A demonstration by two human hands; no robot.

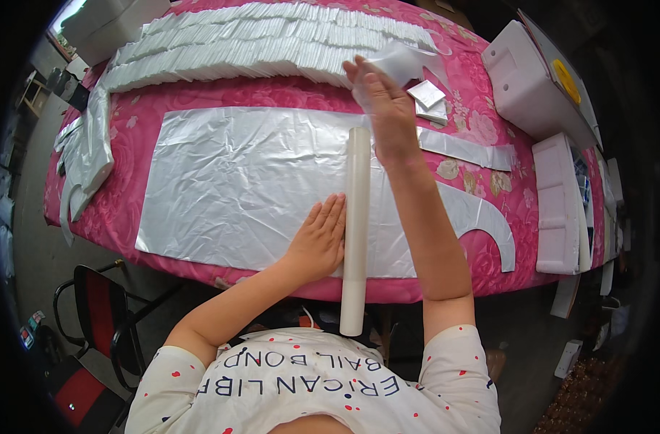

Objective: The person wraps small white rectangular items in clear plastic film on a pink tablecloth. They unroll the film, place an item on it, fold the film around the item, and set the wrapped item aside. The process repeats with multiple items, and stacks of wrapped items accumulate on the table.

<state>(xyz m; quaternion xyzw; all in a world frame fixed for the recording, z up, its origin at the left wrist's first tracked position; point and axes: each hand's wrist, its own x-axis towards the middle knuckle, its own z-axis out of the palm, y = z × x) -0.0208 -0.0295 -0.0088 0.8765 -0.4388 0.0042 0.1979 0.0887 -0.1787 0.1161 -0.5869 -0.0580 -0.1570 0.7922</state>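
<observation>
My left hand (pixel 320 238) lies flat, fingers together, on a creased silvery-white plastic T-shirt bag (pixel 243 179). Its fingertips are right beside a long pale roller or tube (pixel 357 217), which lies across the bag and juts past the table's near edge. Raised beyond the roller's far end, my right hand (pixel 387 103) is blurred and holds a thin translucent plastic sheet (pixel 397 65). The bag's two handle strips, a straight one (pixel 465 149) and a curved one (pixel 495 222), extend to the right. My right forearm hides part of the bag.
Long rows of folded white packets (pixel 237 54) line the far side of the pink floral tablecloth (pixel 471 122). Two small square packets (pixel 430 100) lie near my right hand. More plastic bags (pixel 91 152) drape over the left end. White foam boxes (pixel 557 206) stand at right; a chair (pixel 99 309) is lower left.
</observation>
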